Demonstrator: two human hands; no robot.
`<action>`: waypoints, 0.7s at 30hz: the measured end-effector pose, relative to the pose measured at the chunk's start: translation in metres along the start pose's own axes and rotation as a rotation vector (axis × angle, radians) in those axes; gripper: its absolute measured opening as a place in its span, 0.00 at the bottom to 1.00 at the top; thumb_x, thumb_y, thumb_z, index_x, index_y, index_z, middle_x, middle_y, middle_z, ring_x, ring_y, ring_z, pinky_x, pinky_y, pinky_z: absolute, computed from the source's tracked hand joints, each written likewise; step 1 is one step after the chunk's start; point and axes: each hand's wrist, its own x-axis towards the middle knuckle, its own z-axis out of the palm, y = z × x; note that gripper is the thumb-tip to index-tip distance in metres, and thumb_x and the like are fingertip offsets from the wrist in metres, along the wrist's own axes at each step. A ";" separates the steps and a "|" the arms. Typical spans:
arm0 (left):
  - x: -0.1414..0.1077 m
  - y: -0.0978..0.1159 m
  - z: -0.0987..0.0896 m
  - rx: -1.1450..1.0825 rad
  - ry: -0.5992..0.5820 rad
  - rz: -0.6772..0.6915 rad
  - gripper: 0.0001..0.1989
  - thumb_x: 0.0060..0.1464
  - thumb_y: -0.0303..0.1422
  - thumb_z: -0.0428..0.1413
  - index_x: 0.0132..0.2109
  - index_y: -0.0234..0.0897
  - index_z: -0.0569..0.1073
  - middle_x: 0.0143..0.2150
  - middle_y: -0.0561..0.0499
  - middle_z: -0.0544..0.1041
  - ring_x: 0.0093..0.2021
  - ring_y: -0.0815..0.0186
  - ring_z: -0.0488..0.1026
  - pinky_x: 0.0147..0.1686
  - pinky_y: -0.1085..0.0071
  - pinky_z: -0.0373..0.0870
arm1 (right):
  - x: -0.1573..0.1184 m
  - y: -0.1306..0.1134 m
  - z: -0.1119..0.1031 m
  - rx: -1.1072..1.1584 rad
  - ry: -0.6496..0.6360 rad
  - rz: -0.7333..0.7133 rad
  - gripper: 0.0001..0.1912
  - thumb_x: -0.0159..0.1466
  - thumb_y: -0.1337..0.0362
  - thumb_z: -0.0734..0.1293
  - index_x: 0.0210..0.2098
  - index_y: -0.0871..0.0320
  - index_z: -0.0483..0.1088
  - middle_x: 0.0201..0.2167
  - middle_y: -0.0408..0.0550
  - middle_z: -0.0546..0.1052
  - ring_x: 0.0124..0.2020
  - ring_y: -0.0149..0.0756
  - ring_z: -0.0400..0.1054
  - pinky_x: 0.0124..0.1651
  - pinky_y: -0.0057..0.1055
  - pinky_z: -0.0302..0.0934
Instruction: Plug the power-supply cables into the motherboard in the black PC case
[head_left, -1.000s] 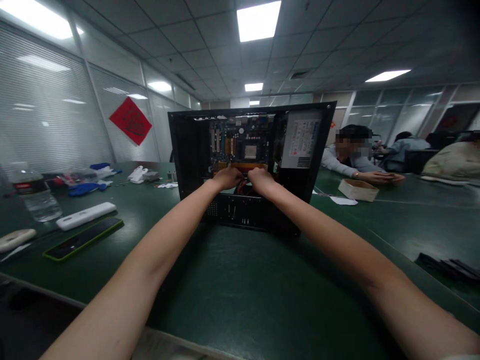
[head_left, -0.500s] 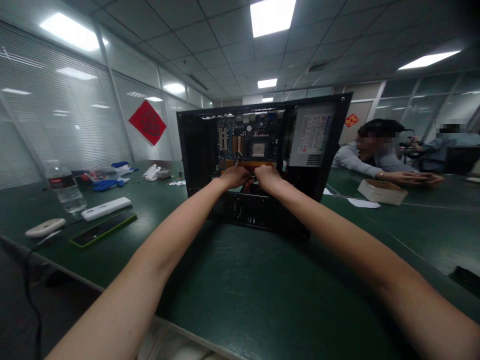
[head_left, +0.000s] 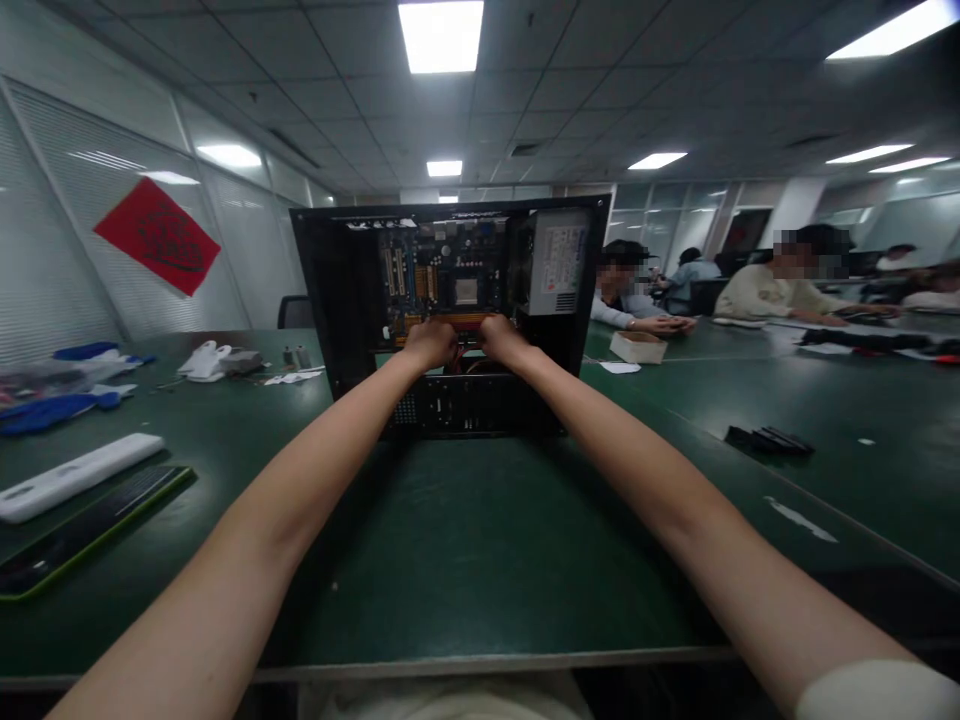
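Observation:
An open black computer case [head_left: 495, 408] stands upright on the green table, its open side towards me. Inside it I see a motherboard [head_left: 442, 270] with a square processor socket area and a silver power supply [head_left: 556, 265] at the upper right. Both hands reach into the case at the orange memory slots [head_left: 472, 321] along the board's lower edge. My left hand [head_left: 430, 345] is closed, fingers curled at the left part of the slots. My right hand [head_left: 504, 340] is closed too, at their right part. Dark reddish cables hang between and below them. What the fingertips hold is hidden.
On the left lie a white power strip [head_left: 82, 475], a green-edged phone [head_left: 90, 525] and blue gloves [head_left: 60, 408]. White plastic [head_left: 206, 360] lies beyond. To the right are a small box [head_left: 637, 347] and a black part [head_left: 769, 440]. Several people sit further back.
My view has turned to the right, so the case and table items appear further left and more people show. Both hands stay closed at the same part of the case.

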 end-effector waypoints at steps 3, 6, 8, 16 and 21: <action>0.001 0.001 -0.002 -0.011 0.011 0.006 0.20 0.64 0.35 0.51 0.52 0.34 0.85 0.52 0.33 0.83 0.53 0.43 0.81 0.51 0.55 0.77 | 0.002 0.003 0.002 -0.019 0.015 0.016 0.15 0.69 0.71 0.67 0.50 0.67 0.83 0.51 0.66 0.83 0.55 0.50 0.78 0.55 0.32 0.70; 0.002 0.000 -0.002 -0.028 0.021 0.014 0.20 0.64 0.35 0.51 0.53 0.31 0.84 0.51 0.32 0.83 0.53 0.42 0.81 0.50 0.55 0.77 | 0.004 0.006 0.005 -0.019 0.026 0.027 0.13 0.70 0.66 0.68 0.48 0.65 0.84 0.50 0.64 0.84 0.53 0.48 0.78 0.53 0.31 0.69; 0.002 -0.001 -0.001 -0.038 0.034 0.011 0.20 0.65 0.36 0.52 0.54 0.30 0.83 0.51 0.31 0.83 0.54 0.43 0.80 0.51 0.57 0.77 | 0.005 0.008 0.007 -0.014 0.026 0.035 0.12 0.71 0.65 0.69 0.48 0.64 0.84 0.49 0.62 0.84 0.52 0.46 0.79 0.52 0.30 0.68; 0.004 -0.001 0.005 -0.125 0.063 0.007 0.20 0.64 0.38 0.57 0.55 0.29 0.82 0.52 0.29 0.82 0.56 0.45 0.79 0.54 0.59 0.74 | 0.002 0.009 0.008 0.008 0.006 0.046 0.12 0.72 0.65 0.69 0.48 0.64 0.84 0.45 0.56 0.86 0.44 0.38 0.80 0.44 0.25 0.65; 0.004 -0.001 0.002 -0.138 0.041 0.003 0.18 0.64 0.32 0.56 0.55 0.28 0.82 0.52 0.29 0.82 0.55 0.44 0.80 0.52 0.58 0.75 | -0.011 0.002 0.000 0.000 0.094 0.000 0.13 0.73 0.64 0.67 0.46 0.63 0.84 0.45 0.57 0.86 0.47 0.40 0.79 0.44 0.27 0.61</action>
